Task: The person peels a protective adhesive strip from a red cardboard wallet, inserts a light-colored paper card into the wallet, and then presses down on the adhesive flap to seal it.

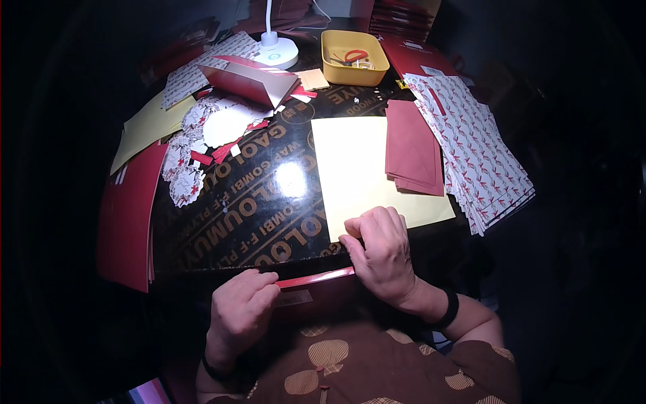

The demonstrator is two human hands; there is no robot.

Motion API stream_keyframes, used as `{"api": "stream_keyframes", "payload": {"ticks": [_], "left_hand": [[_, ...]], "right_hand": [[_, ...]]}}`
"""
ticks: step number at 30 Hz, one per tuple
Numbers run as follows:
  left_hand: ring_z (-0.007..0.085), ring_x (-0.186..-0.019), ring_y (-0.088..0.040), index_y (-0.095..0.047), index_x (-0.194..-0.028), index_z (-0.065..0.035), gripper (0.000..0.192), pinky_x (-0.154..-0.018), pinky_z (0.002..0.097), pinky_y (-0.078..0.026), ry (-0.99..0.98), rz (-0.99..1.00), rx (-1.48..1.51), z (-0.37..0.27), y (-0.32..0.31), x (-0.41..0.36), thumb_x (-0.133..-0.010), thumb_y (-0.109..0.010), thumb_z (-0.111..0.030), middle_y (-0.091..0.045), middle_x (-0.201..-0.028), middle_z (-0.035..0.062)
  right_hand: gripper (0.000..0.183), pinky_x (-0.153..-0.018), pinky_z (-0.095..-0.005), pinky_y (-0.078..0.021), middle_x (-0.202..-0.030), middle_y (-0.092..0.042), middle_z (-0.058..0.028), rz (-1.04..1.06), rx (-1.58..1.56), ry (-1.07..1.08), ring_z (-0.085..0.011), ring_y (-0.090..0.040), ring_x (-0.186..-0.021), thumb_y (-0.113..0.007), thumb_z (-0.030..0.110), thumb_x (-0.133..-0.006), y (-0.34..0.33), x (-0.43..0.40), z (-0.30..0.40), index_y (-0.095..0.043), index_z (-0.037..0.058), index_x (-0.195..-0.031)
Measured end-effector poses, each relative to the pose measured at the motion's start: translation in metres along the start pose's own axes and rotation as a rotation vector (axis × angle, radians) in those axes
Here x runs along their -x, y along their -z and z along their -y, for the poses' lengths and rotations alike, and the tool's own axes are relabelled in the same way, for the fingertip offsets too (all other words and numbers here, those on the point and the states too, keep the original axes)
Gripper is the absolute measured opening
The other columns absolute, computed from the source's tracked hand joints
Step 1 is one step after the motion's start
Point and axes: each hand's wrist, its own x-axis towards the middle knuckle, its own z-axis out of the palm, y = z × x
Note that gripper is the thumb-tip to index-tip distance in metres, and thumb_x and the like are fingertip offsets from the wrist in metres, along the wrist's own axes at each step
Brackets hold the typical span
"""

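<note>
A dark red paper item, perhaps a bag or folder (pixel 323 302), lies in front of my body below the table edge. It bears a white label with a barcode (pixel 294 298), and a bright red strip (pixel 318 278) runs along its upper edge. My left hand (pixel 245 303) grips the left end of that edge with curled fingers. At the strip's right end is my right hand (pixel 381 252), raised a little, its thumb and bent forefinger close together. Whether anything thin is pinched there is unclear. Just beyond it lies a pale yellow sheet (pixel 353 171), partly under several dark red envelopes (pixel 414 146).
Patterned paper sheets (pixel 474 146) fan out at right. A yellow bin (pixel 356 81) holds orange-handled scissors (pixel 355 56). A white lamp (pixel 278 54) stands behind a folded red card (pixel 242 83). Scalloped tags (pixel 186 186) and red folders (pixel 128 217) lie at left on black plywood (pixel 242 187).
</note>
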Motion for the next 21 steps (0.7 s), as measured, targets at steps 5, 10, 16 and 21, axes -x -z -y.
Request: {"api": "stream_keyframes", "payload": {"ticks": [5, 10, 16, 21], "left_hand": [[0.0342, -0.074, -0.068, -0.063, -0.089, 0.0012, 0.015, -0.067, 0.0398, -0.059, -0.008, 0.001, 0.000, -0.0008, 0.0001, -0.0004, -0.075, -0.070, 0.003, -0.069, -0.088, 0.0172], [0.0341, -0.074, -0.069, -0.063, -0.089, 0.0010, 0.016, -0.069, 0.0401, -0.059, -0.009, -0.004, 0.002, -0.0010, -0.0002, 0.0002, -0.075, -0.070, 0.003, -0.069, -0.088, 0.0170], [0.0344, -0.075, -0.069, -0.063, -0.089, 0.0008, 0.016, -0.069, 0.0399, -0.059, 0.003, -0.004, -0.003, -0.0029, -0.0003, -0.0011, -0.075, -0.070, 0.003, -0.069, -0.088, 0.0169], [0.0344, -0.075, -0.069, -0.063, -0.089, 0.0006, 0.016, -0.069, 0.0398, -0.059, 0.003, -0.008, -0.006, -0.0020, -0.0004, 0.0002, -0.075, -0.071, 0.003, -0.069, -0.088, 0.0168]], "right_hand": [[0.017, -0.075, -0.0396, -0.0400, -0.084, -0.053, -0.0107, 0.024, -0.028, -0.005, -0.0289, -0.052, -0.079, -0.071, 0.001, -0.078, -0.0008, 0.0025, -0.0011, -0.060, 0.0031, -0.091], [0.019, -0.076, -0.0391, -0.0405, -0.087, -0.053, -0.0113, -0.005, -0.029, -0.038, -0.0296, -0.052, -0.082, -0.072, 0.002, -0.078, -0.0014, 0.0028, -0.0018, -0.059, 0.0030, -0.093], [0.019, -0.075, -0.0393, -0.0400, -0.086, -0.053, -0.0109, -0.010, 0.002, -0.001, -0.0292, -0.051, -0.081, -0.072, 0.003, -0.078, -0.0011, 0.0032, -0.0009, -0.059, 0.0032, -0.092], [0.019, -0.075, -0.0393, -0.0393, -0.085, -0.053, -0.0101, -0.003, 0.006, 0.009, -0.0283, -0.051, -0.080, -0.072, 0.002, -0.079, -0.0009, 0.0031, -0.0004, -0.059, 0.0036, -0.092]]}}
